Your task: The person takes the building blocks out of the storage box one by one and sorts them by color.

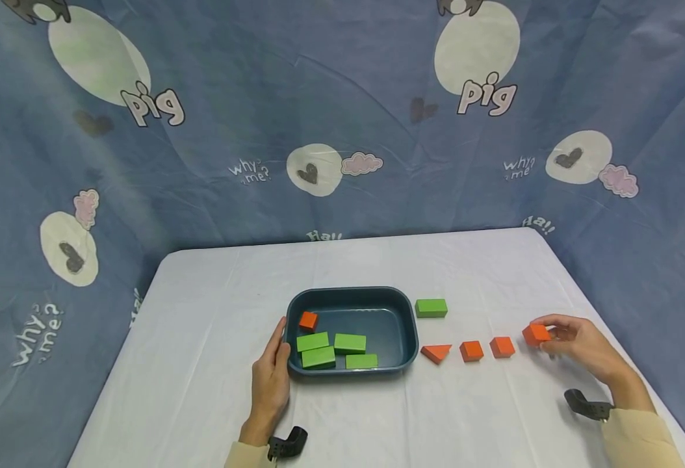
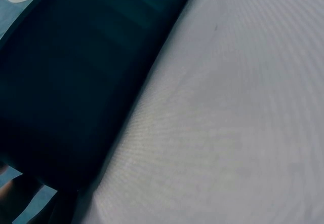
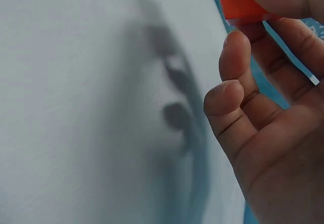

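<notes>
In the head view my left hand [image 1: 270, 383] rests against the left wall of a dark blue tray [image 1: 392, 335], fingers straight along it. Parts of its fingers [image 2: 17, 196] show below the tray's end in the left wrist view. Inside the tray lie several green blocks [image 1: 350, 343] and one orange block [image 1: 308, 320]. At the table's right side, my right hand [image 1: 582, 348] pinches an orange cube [image 1: 535, 335] between thumb and fingertips. The right wrist view shows this cube [image 3: 240, 3] above the white cloth, with the other fingers loosely bent.
Right of the tray are a green block [image 1: 431, 308], an orange triangular block [image 1: 436, 353] and two orange cubes, one nearer [image 1: 471, 351] and one farther right [image 1: 502, 347]. A white cloth [image 1: 231, 286] covers the table; a blue printed curtain [image 1: 214, 130] stands behind it.
</notes>
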Tool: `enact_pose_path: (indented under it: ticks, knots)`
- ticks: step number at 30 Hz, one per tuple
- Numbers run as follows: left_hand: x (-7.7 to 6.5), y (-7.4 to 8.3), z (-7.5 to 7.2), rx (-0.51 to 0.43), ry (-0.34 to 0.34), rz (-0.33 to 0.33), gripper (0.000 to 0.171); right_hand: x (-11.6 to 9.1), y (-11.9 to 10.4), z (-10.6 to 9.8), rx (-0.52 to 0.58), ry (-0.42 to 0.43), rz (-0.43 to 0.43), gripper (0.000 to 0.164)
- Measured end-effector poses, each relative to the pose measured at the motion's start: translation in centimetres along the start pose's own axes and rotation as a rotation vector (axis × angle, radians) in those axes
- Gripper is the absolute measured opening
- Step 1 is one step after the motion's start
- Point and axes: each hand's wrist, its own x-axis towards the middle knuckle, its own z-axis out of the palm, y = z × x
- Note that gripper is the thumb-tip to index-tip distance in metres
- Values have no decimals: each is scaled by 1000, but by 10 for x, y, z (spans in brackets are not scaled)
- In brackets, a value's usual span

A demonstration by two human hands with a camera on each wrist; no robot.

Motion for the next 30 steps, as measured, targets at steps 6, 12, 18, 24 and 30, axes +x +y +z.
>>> enact_pose_path:
  ticks: [6,12,18,24,30]
  knots:
    - [-2,0,1,3,1,-22,45,-2,8,3,6,-20,79,41]
    - [-2,0,1,-3,11,-6,45,-3,10,4,-18,2,118,46]
    - [-1,-1,0,-6,13,-4,45,-2,13,6,-43,16,110,47]
    - [-1,0,-1,0,16,17,45,-2,14,12,-58,28,114,49]
    - [0,0,0,-10,9,14,45,-7,12,13,-54,43,127,54]
